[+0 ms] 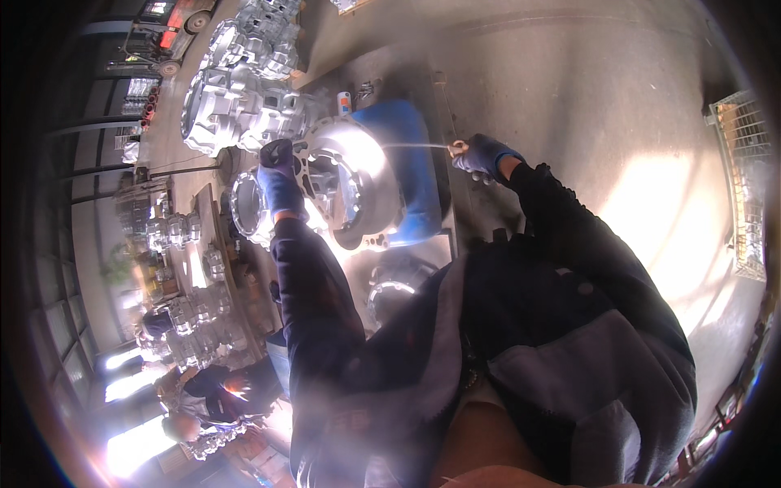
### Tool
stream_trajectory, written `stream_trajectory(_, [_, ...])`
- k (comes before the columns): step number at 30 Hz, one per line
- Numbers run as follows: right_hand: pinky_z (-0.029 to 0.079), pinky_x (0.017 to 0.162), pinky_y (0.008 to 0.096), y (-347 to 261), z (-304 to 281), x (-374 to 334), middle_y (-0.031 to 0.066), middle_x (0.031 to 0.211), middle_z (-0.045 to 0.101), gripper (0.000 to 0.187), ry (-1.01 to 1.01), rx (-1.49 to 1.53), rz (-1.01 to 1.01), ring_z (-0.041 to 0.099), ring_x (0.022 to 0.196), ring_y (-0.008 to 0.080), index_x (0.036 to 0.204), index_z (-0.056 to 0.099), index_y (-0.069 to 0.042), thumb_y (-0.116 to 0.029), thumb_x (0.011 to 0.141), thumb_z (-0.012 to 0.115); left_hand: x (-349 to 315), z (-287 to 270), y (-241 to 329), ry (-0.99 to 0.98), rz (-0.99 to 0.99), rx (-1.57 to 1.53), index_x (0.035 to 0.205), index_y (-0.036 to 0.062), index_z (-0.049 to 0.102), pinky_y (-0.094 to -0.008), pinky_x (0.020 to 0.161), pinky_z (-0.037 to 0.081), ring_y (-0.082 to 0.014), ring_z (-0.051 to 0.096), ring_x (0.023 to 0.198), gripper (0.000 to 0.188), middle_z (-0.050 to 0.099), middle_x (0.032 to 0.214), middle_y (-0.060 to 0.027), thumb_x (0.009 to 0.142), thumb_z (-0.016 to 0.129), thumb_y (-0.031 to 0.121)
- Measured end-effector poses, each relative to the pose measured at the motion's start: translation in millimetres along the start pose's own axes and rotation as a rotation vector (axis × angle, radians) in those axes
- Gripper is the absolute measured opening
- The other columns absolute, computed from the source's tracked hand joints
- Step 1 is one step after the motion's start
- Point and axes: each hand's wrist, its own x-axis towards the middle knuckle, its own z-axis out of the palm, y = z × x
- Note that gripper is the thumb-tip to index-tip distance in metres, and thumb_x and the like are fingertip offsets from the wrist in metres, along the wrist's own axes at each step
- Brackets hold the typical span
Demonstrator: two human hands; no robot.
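Note:
A large silver cast-metal housing [378, 175] with a wide round opening lies in front of me. My left hand [281, 179], in a blue glove, is closed at its left part, by the flange with holes. To the right of the housing, my right hand [486, 157], also gloved, is closed round the end of a thin, straight, bright rod-like tool [419, 145]. The rod points left toward the housing's rim; glare hides whether its tip touches. A blue pad or container [423, 183] sits beside and partly behind the housing.
More silver castings [244, 110] stand close together at the far left. Beyond my left arm, another person [215, 394] is near benches with castings. A wire-mesh crate [740, 179] stands on the floor at the right. A small white-and-orange object [344, 102] lies behind the housing.

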Motion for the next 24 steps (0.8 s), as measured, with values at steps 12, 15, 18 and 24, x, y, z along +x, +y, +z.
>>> stream_trajectory(12, [0.054,0.068,0.0383,19,14,11,0.0085,0.106,0.068,0.026,0.062,-0.089,-0.030,0.068,0.077,0.0262,0.103,0.062,-0.008,-0.028,0.088,0.053,-10,4,27,-0.027,0.050,-0.019,0.102,0.0114,0.068,-0.0259,0.058,0.045,-0.0085,0.054,0.064,0.022,0.065,0.078,-0.0017,0.084,0.069,0.024])
stream_trajectory(15, [0.052,0.076,0.0354,20,24,3,0.0094,0.098,0.069,0.027,0.020,0.045,-0.054,0.068,0.086,0.0229,0.101,0.063,-0.007,-0.029,0.088,0.054,-11,6,32,-0.022,-0.006,0.008,0.103,0.0116,0.067,-0.0260,0.057,0.045,-0.0084,0.053,0.063,0.022,0.063,0.076,-0.0009,0.085,0.069,0.024])
stream_trajectory(18, [0.048,0.087,0.0334,23,28,-7,0.0120,0.104,0.068,0.032,0.014,0.077,-0.026,0.065,0.098,0.0224,0.113,0.063,-0.009,-0.027,0.086,0.056,-9,7,35,-0.019,-0.028,0.097,0.103,0.0111,0.067,-0.0259,0.057,0.044,-0.0085,0.052,0.062,0.023,0.062,0.075,-0.0005,0.084,0.069,0.024])
stream_trajectory(24, [0.047,0.088,0.0344,32,26,0,0.0126,0.113,0.066,0.038,-0.001,-0.044,0.014,0.063,0.101,0.0252,0.121,0.061,-0.012,-0.025,0.085,0.057,-4,9,31,-0.032,-0.043,0.028,0.102,0.0097,0.067,-0.0256,0.056,0.043,-0.0082,0.051,0.060,0.023,0.061,0.072,-0.0002,0.083,0.070,0.023])
